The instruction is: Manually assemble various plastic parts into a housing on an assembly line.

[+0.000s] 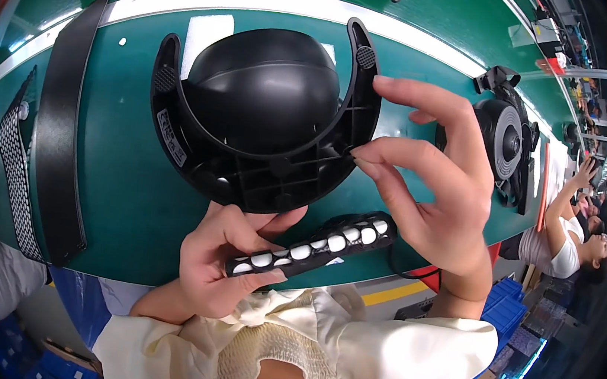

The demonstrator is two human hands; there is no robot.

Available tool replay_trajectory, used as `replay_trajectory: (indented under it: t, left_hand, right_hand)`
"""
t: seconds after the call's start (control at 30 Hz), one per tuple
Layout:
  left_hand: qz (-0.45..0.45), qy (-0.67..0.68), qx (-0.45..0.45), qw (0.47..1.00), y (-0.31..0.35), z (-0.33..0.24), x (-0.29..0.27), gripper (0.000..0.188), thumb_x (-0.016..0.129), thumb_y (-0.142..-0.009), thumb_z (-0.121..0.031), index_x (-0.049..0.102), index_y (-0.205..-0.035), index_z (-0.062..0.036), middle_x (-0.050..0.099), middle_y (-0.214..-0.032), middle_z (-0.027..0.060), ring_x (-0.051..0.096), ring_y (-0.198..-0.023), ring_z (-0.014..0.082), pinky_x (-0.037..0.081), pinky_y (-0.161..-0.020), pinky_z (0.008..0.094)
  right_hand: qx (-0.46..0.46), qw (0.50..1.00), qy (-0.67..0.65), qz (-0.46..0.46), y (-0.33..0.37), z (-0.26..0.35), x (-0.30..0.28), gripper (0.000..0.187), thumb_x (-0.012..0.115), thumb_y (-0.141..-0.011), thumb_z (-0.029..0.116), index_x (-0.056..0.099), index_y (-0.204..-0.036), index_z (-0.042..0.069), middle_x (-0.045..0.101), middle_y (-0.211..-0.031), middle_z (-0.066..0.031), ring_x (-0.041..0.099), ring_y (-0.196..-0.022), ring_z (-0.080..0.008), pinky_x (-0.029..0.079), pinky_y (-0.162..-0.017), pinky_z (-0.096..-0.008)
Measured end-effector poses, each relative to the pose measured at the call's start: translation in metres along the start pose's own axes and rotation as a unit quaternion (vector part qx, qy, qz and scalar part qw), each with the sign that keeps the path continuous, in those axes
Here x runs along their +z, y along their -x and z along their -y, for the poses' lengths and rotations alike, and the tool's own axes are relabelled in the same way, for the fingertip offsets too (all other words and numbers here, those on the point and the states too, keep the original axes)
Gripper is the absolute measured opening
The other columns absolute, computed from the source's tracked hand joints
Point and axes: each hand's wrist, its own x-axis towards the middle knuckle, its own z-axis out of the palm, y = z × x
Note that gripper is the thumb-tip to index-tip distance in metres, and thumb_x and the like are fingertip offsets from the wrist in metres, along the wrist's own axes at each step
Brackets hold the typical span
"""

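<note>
A black U-shaped plastic bracket (275,175) with a ribbed inside and two upright arms stands in the middle, around a glossy black dome-shaped shell (266,92). My left hand (216,262) is closed on a black strip (312,247) set with a row of white round pieces. Some of its fingers go behind the bracket's lower edge, where they are partly hidden. My right hand (435,186) pinches thumb and finger together at the bracket's right side, against the ribs. What lies between those fingertips is too small to tell. Another finger is near the bracket's right arm.
On the green table (118,206) a long black flat strap (63,132) and a patterned strip (16,164) lie at the left. Black round parts with straps (508,134) sit at the right. A white sheet (207,32) is behind the shell. Other people work at both sides.
</note>
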Motion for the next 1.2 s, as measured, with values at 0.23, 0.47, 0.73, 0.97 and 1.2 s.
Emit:
replay_trajectory:
  t: [0.23,0.47,0.73,0.97,1.2]
  left_hand:
    - [-0.021,0.086,0.042,0.995,-0.003,0.002,0.005,0.017,0.059,-0.069,0.008,0.043,-0.075,0.0041,0.050,-0.102,0.0293,0.046,-0.105,0.0367,0.035,-0.092,0.0423]
    - [-0.019,0.071,0.037,0.997,-0.001,0.002,0.005,0.016,0.057,-0.069,0.009,0.043,-0.074,0.0035,0.051,-0.101,0.0265,0.048,-0.103,0.0366,0.037,-0.091,0.0423]
    - [-0.078,0.030,0.027,0.996,0.004,0.000,0.006,0.033,0.067,-0.071,-0.017,0.037,-0.075,-0.0026,0.057,-0.094,0.0179,0.053,-0.096,0.0331,0.040,-0.088,0.0439]
    - [-0.028,-0.010,0.035,0.999,-0.005,-0.004,-0.002,0.014,0.058,-0.069,0.009,0.047,-0.074,0.0034,0.051,-0.089,0.0158,0.054,-0.095,0.0288,0.040,-0.088,0.0388]
    - [-0.047,-0.015,0.008,0.999,0.003,0.000,-0.002,0.016,0.058,-0.073,0.004,0.042,-0.073,0.0023,0.054,-0.080,0.0140,0.056,-0.087,0.0224,0.040,-0.086,0.0370]
  right_hand:
    - [-0.147,0.985,0.095,-0.004,-0.001,-0.013,0.001,0.025,0.065,-0.054,-0.004,0.062,-0.078,0.000,0.058,-0.093,-0.0150,0.056,-0.090,-0.0290,0.046,-0.067,-0.0327]
    - [-0.308,0.931,0.196,-0.018,0.006,-0.022,0.002,0.018,0.062,-0.059,0.000,0.061,-0.077,-0.005,0.059,-0.086,-0.0112,0.059,-0.084,-0.0233,0.046,-0.062,-0.0291]
    - [-0.359,0.918,0.153,-0.067,0.004,-0.039,0.005,0.025,0.057,-0.057,-0.004,0.062,-0.081,0.001,0.058,-0.082,-0.0099,0.058,-0.074,-0.0194,0.043,-0.055,-0.0223]
    - [0.298,0.790,-0.527,0.093,0.011,-0.017,0.018,0.027,0.065,-0.071,0.003,0.050,-0.093,-0.003,0.055,-0.075,-0.0028,0.052,-0.066,-0.0045,0.042,-0.056,-0.0165]
    - [0.252,0.818,-0.502,0.122,0.007,-0.017,0.021,0.017,0.060,-0.075,0.006,0.047,-0.086,0.003,0.049,-0.068,0.0051,0.044,-0.060,0.0020,0.033,-0.047,-0.0139]
